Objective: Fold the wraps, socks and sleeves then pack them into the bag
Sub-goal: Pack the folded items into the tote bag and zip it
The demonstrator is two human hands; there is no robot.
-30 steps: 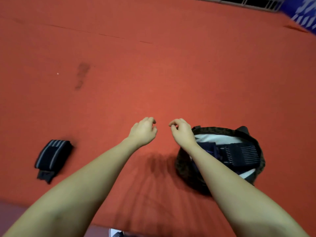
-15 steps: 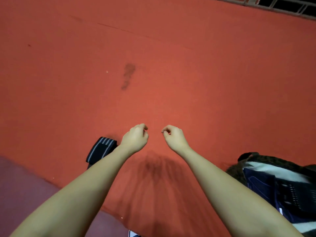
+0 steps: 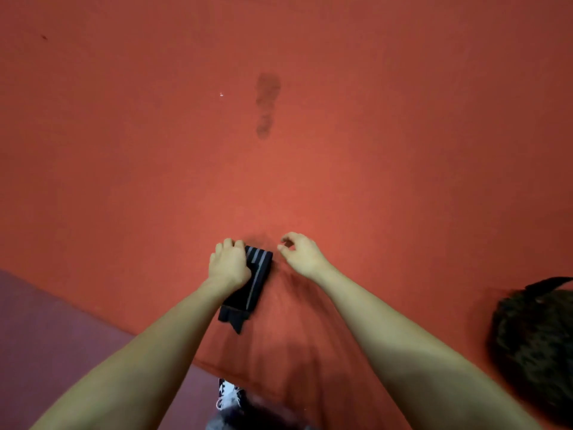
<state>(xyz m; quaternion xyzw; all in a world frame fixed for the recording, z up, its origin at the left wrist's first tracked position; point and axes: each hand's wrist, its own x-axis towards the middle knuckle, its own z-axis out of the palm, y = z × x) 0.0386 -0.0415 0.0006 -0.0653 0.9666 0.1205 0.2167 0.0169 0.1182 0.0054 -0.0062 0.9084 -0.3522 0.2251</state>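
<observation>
The left hand (image 3: 228, 264) grips the folded wrap (image 3: 252, 283) (black, grey-striped) — its fingers curl over the far edge. Just right of them, the right hand (image 3: 302, 254) hovers, fingers loosely curled, holding nothing — the bag (image 3: 536, 342) lies well right.

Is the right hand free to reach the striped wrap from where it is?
Probably yes. The right hand hovers empty just beside the striped wrap, with only bare red mat between them; the left hand covers just its far-left part.

The floor mat (image 3: 372, 150) is coloured orange-red, marked by a darker blotch (image 3: 266, 103); a maroon strip (image 3: 55, 330) is seen at its lower-left edge. The wrap (image 3: 254, 280) is black with grey stripes. The bag (image 3: 539, 346) is mottled dark brown and black.
</observation>
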